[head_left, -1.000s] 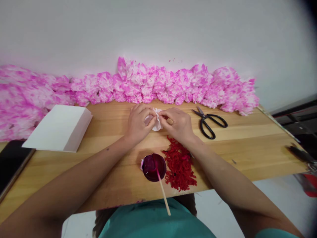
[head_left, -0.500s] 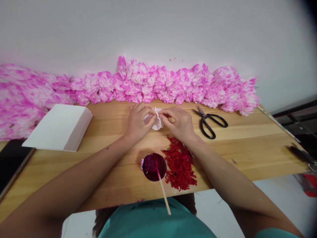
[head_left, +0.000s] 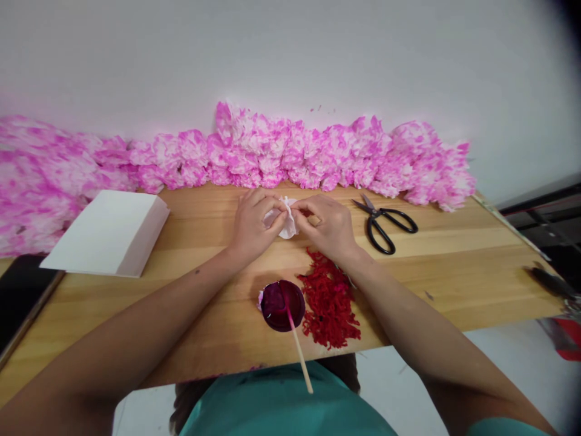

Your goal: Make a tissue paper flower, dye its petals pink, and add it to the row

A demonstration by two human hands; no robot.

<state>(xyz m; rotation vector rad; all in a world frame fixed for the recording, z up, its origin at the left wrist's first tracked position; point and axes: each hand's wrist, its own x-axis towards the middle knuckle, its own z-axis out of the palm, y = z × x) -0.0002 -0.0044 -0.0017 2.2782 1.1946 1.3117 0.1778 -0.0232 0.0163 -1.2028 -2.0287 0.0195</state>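
Note:
My left hand (head_left: pixel 252 225) and my right hand (head_left: pixel 327 226) meet over the middle of the wooden table (head_left: pixel 454 266). Both pinch a small white tissue paper piece (head_left: pixel 287 225), crumpled between thumbs and fingertips. Just in front of my hands lies a pile of red yarn pieces (head_left: pixel 330 301). Next to it stands a small cup of dark red dye (head_left: pixel 282 304) with a wooden stick (head_left: pixel 299 351) leaning out toward me.
Black scissors (head_left: pixel 384 223) lie to the right of my hands. A stack of white paper (head_left: pixel 109 232) sits at the left, a dark phone (head_left: pixel 20 300) beyond it at the table's left edge. Several pink-and-white paper flowers (head_left: pixel 281 151) line the wall.
My fingers have shifted slightly on the white tissue paper; nothing else has moved.

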